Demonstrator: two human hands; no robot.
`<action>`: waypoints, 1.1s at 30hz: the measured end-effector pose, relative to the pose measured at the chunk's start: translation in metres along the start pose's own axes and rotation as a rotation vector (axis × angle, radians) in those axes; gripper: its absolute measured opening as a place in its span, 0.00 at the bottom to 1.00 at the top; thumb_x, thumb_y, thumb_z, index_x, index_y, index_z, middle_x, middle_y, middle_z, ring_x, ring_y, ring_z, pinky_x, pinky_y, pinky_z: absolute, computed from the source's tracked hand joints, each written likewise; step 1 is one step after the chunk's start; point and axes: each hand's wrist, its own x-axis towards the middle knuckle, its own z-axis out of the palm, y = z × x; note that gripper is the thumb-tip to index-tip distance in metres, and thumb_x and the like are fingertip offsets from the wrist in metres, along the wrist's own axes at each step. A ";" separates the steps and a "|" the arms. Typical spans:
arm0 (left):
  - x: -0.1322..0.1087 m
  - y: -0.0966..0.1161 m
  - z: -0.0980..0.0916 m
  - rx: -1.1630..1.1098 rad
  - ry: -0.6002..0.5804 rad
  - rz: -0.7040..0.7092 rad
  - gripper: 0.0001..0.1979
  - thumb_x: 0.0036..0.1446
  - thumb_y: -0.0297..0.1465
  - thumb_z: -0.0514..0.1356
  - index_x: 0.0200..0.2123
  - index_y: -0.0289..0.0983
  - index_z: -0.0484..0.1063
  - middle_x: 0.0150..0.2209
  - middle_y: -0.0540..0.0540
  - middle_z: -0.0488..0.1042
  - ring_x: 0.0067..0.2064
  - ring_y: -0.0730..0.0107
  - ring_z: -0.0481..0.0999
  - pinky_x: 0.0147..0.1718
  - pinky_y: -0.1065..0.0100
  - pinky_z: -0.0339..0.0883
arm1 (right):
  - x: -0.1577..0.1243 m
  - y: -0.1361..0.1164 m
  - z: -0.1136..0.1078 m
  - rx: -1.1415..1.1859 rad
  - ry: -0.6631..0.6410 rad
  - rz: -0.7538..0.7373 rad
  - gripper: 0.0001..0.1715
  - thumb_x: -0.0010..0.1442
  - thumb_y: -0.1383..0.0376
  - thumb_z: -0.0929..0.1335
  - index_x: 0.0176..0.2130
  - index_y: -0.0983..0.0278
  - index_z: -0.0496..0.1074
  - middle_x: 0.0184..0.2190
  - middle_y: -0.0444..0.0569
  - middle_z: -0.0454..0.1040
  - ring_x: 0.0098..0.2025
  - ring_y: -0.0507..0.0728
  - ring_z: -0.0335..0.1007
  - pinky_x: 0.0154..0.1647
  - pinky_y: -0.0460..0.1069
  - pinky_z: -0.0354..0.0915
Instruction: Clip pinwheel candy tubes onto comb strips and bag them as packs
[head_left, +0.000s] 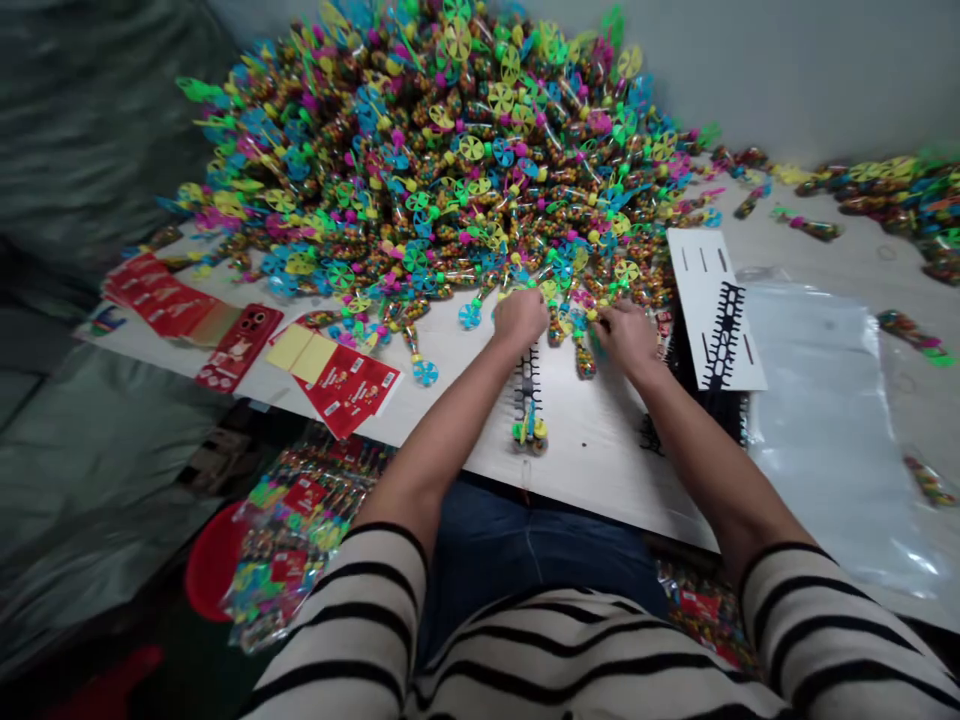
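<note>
My left hand (521, 318) is closed at the upper end of a black pronged plastic strip (528, 375); what its fingers grip is hidden. Near the strip's lower end sit candy-filled tubes (530, 435) with yellow, green and blue tops. My right hand (628, 335) has its fingers drawn together at the front of the heap (450, 170) of small candy tubes with fan tops. Whatever it pinches is too small to make out. Between the hands, a single candy tube (585, 357) lies on the table (592, 460).
Left on the table are red printed cards (349, 390), pale yellow notes (301, 352) and a red-cased phone (240, 348). At right, a white slotted card (716, 310) carries another black strip, beside clear plastic bags (817, 400). Below stands a red tub (217, 560) near packed bags (289, 540).
</note>
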 end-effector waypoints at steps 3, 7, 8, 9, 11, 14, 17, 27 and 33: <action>0.023 0.022 0.015 0.088 -0.049 -0.064 0.13 0.56 0.30 0.58 0.43 0.33 0.76 0.46 0.33 0.77 0.50 0.51 0.75 0.48 0.57 0.66 | 0.003 0.001 -0.005 -0.023 0.000 0.048 0.13 0.54 0.64 0.67 0.36 0.67 0.79 0.36 0.57 0.77 0.36 0.60 0.71 0.35 0.51 0.63; 0.036 0.024 0.025 -0.047 -0.069 -0.138 0.12 0.50 0.27 0.63 0.40 0.32 0.75 0.44 0.32 0.77 0.50 0.49 0.75 0.47 0.58 0.66 | -0.009 0.015 -0.026 0.349 0.124 0.115 0.14 0.51 0.61 0.68 0.34 0.67 0.77 0.28 0.49 0.75 0.28 0.54 0.68 0.31 0.47 0.62; 0.037 0.023 0.026 -0.115 -0.065 -0.156 0.13 0.47 0.26 0.65 0.39 0.32 0.75 0.43 0.33 0.77 0.50 0.50 0.75 0.47 0.58 0.66 | -0.015 0.017 -0.031 0.491 0.120 0.118 0.15 0.52 0.60 0.68 0.35 0.67 0.77 0.26 0.46 0.74 0.26 0.53 0.66 0.29 0.47 0.62; 0.038 0.021 0.027 -0.205 -0.053 -0.164 0.13 0.45 0.26 0.65 0.38 0.32 0.75 0.41 0.35 0.77 0.48 0.51 0.76 0.46 0.59 0.66 | -0.022 0.018 -0.035 0.629 0.092 0.115 0.16 0.52 0.59 0.68 0.35 0.67 0.77 0.25 0.45 0.73 0.25 0.52 0.65 0.28 0.46 0.61; 0.037 0.015 0.025 -0.446 -0.013 -0.130 0.13 0.45 0.25 0.65 0.37 0.32 0.74 0.34 0.41 0.77 0.42 0.57 0.77 0.42 0.63 0.67 | -0.040 0.015 -0.040 0.857 -0.012 0.087 0.17 0.53 0.56 0.69 0.36 0.66 0.76 0.26 0.44 0.73 0.26 0.51 0.66 0.28 0.46 0.63; 0.022 -0.002 0.010 -0.845 0.048 0.010 0.08 0.48 0.25 0.63 0.35 0.31 0.73 0.25 0.49 0.72 0.33 0.68 0.75 0.35 0.68 0.68 | -0.072 0.002 -0.039 1.023 -0.181 -0.012 0.17 0.53 0.55 0.71 0.37 0.65 0.76 0.32 0.47 0.74 0.32 0.53 0.69 0.33 0.48 0.66; -0.018 -0.031 -0.014 -1.078 0.133 0.106 0.11 0.50 0.26 0.63 0.39 0.33 0.71 0.26 0.51 0.70 0.31 0.74 0.73 0.33 0.72 0.68 | -0.102 -0.014 -0.028 1.036 -0.283 -0.081 0.20 0.55 0.55 0.71 0.43 0.64 0.74 0.31 0.47 0.73 0.30 0.52 0.68 0.30 0.47 0.66; -0.167 -0.086 0.025 -1.092 0.038 -0.027 0.12 0.48 0.34 0.65 0.35 0.34 0.72 0.27 0.51 0.71 0.27 0.75 0.73 0.28 0.73 0.70 | -0.130 -0.057 0.008 0.995 -0.172 -0.267 0.13 0.61 0.58 0.67 0.43 0.62 0.73 0.37 0.50 0.73 0.36 0.54 0.69 0.37 0.50 0.66; -0.176 -0.075 0.048 -0.980 0.123 -0.005 0.16 0.51 0.34 0.64 0.43 0.35 0.73 0.36 0.46 0.77 0.35 0.71 0.75 0.36 0.71 0.70 | -0.135 -0.060 0.012 0.989 -0.154 -0.294 0.12 0.62 0.61 0.66 0.46 0.61 0.73 0.37 0.50 0.72 0.37 0.55 0.69 0.38 0.51 0.67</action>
